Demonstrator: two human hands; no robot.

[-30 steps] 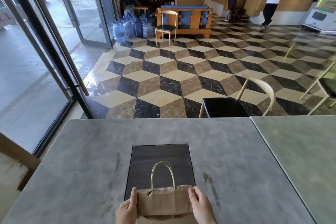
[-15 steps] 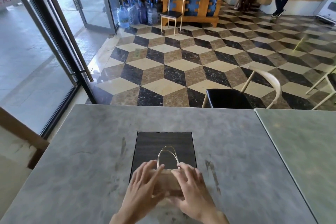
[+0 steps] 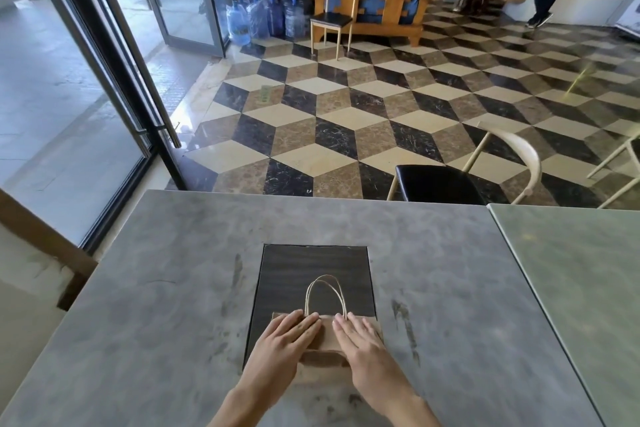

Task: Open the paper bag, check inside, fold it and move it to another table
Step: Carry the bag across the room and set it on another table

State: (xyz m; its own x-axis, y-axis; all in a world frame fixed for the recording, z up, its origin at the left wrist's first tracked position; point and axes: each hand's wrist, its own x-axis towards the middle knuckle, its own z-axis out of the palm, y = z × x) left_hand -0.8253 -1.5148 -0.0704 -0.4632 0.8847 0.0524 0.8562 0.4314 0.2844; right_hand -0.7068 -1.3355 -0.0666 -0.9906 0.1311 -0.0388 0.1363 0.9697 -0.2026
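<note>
Paper bag [image 3: 327, 340]: flat on grey table [image 3: 173, 305], partly over its dark inset panel [image 3: 311, 267], handles pointing away. Step judged: folding, pressing flat. Left hand [image 3: 282, 343] and right hand [image 3: 363, 345]: spread open, palms down on bag, gripping nothing. Next: lift and carry to adjoining table [image 3: 581, 281].

The paper bag [image 3: 327, 340] was held up at its two sides a second ago, and now it has been laid flat on the gray table [image 3: 173, 288]. The left hand [image 3: 277, 345] and the right hand [image 3: 363, 347] have been moved from the bag's sides onto its top, where they are spread open and pressed down. The handles [image 3: 325, 295] have been laid flat on the dark panel [image 3: 311, 264].
</note>
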